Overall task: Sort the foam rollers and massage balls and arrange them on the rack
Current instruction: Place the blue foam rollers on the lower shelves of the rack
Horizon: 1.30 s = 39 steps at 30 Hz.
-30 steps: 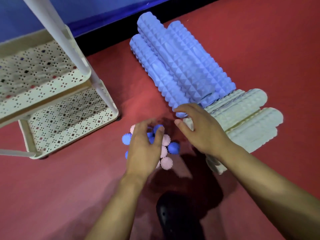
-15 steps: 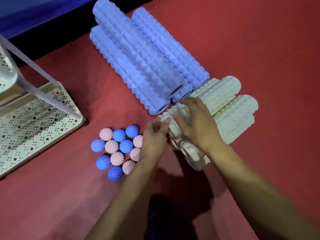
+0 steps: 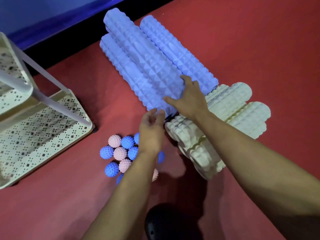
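The red floor [image 3: 259,40] carries blue foam rollers [image 3: 147,66] stacked together; cream foam rollers [image 3: 233,104] just beside them; clustered blue and pink massage balls [image 3: 119,153]; the cream perforated rack [image 3: 43,132].

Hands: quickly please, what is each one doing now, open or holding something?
Left hand: open, fingers loosely curled, holding nothing.
Right hand: open, spread over the end of the textured blue foam rollers, not gripping.

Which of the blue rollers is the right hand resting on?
The right hand rests on the near end of the top blue roller, the one stacked on the other blue ones.
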{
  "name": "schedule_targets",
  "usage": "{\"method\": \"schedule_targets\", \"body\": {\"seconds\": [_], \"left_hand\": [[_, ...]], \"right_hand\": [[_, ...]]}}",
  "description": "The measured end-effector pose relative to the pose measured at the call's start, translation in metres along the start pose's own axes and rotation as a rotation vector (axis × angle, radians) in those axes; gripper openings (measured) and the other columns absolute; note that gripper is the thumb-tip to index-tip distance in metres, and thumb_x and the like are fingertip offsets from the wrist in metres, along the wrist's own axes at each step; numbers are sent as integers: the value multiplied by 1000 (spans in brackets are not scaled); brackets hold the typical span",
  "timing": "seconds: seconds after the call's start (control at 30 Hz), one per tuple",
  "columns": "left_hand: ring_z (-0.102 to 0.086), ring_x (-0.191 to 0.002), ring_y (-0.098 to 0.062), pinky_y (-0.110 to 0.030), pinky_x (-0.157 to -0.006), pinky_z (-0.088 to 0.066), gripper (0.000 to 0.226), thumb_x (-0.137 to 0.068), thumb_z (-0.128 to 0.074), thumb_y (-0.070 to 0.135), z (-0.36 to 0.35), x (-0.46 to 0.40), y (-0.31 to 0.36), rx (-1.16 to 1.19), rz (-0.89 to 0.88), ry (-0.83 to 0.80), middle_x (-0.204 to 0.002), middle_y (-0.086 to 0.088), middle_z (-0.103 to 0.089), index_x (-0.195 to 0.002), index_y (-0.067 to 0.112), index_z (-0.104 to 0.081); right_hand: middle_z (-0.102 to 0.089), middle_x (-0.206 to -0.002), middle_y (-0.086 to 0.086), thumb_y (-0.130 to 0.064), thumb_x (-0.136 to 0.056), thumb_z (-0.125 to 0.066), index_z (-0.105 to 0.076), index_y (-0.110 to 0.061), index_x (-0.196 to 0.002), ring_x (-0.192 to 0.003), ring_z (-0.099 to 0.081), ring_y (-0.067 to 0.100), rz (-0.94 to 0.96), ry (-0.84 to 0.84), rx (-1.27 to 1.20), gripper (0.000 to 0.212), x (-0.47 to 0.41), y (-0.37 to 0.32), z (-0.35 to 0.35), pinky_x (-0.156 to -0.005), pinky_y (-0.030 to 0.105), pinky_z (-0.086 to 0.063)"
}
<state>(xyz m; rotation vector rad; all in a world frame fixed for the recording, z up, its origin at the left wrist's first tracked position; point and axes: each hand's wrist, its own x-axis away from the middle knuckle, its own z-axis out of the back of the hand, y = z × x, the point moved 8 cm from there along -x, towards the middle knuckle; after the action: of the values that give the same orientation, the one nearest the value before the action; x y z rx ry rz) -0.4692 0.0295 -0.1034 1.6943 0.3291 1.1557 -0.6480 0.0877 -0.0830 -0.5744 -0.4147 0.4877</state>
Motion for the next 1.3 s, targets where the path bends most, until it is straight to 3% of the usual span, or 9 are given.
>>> {"method": "schedule_targets", "body": {"seconds": [0.17, 0.33, 0.43, 0.57, 0.8, 0.93, 1.03, 1.2, 1.3], "left_hand": [[-62, -77, -1, -18, -72, -52, 39, -102, -64, 33, 17, 9, 14, 20, -17, 7, -120, 1, -72, -137, 16, -59], [-66, -81, 9, -28, -86, -54, 40, -99, -68, 39, 43, 33, 47, 45, -76, 28, -109, 13, -70, -133, 21, -59], [-71, -111, -9, -44, -105, -54, 64, -80, -73, 66, 60, 56, 83, 54, -147, 45, -123, 4, -73, -129, 25, -63], [-68, -120, -36, -61, -105, -51, 81, -73, -72, 79, 94, 87, 116, 173, -203, 91, -125, -13, -72, -127, 19, -65], [-72, -114, -29, -54, -94, -59, 52, -94, -65, 57, 163, 202, 174, 421, -370, 212, -129, -4, -72, -134, 26, -52], [-71, -113, -26, -59, -103, -52, 51, -81, -67, 58, 217, 264, 190, 485, -495, 389, -123, -1, -74, -121, 27, -61], [-70, -113, -32, -61, -97, -52, 45, -78, -60, 57, 260, 308, 202, 431, -575, 549, -116, -3, -74, -113, 30, -64], [-65, -101, -18, -50, -89, -52, 57, -73, -52, 56, 318, 393, 222, 244, -747, 687, -109, 9, -65, -120, 25, -59], [-62, -95, -22, -45, -78, -48, 60, -71, -51, 58, 344, 436, 229, 206, -808, 705, -109, 8, -65, -121, 25, -60]], "right_hand": [[-58, -125, -9, -59, -74, -80, -51, -22, -142, -103, -61, 9, -118, 70, -289, 83, 25, -17, 9, -84, 30, -50], [-79, -99, 4, -43, -83, -81, -71, -11, -110, -88, -78, 25, -277, -9, -931, 43, 70, -37, -3, -81, 43, -64], [-78, -112, 13, -36, -89, -78, -68, -9, -123, -100, -76, 31, -277, -182, -1206, 44, 105, -84, -18, -87, 42, -62], [-77, -113, 15, -24, -93, -73, -70, -7, -125, -94, -75, 28, -183, -315, -1281, 36, 154, -154, -11, -81, 35, -58], [-77, -118, 1, -22, -96, -71, -72, -13, -122, -115, -72, 17, 177, -457, -1062, 28, 261, -259, 29, -102, 34, -55], [-68, -132, -6, -65, -73, -83, -61, -28, -132, -115, -67, 2, 291, -517, -804, 73, 318, -288, 37, -102, 29, -53], [-60, -138, -15, -44, -81, -83, -39, -29, -149, -114, -63, -12, 335, -454, -934, 83, 341, -313, 67, -96, 16, -49], [-73, -128, -3, -35, -88, -80, -38, -18, -146, -115, -71, 19, 323, -516, -1149, 73, 378, -358, 101, -110, 51, -48], [-69, -131, -14, -56, -67, -88, -28, -21, -149, -120, -67, 11, 377, -369, -978, 108, 406, -365, 100, -110, 51, -48]]}}
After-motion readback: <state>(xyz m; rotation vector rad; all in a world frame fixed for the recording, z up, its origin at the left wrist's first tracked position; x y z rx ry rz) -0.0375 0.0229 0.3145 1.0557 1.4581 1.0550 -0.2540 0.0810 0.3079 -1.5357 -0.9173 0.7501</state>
